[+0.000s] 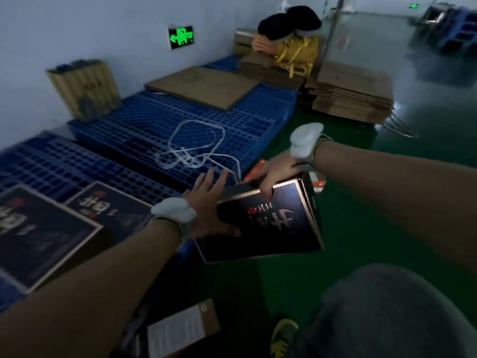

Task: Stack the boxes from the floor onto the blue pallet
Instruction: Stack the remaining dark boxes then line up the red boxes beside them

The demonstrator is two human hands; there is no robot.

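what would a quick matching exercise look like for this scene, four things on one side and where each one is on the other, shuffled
Things
1. dark box
2. white strap
3. flat cardboard sheet
4. exit sign

Places
A. on the wall
B. lying flat at the far end of the blue pallet
C. held between the left hand and right hand
D. looped loosely on the pallet grid, in front of the hands

Pairs: 1-C, 2-D, 3-B, 4-A
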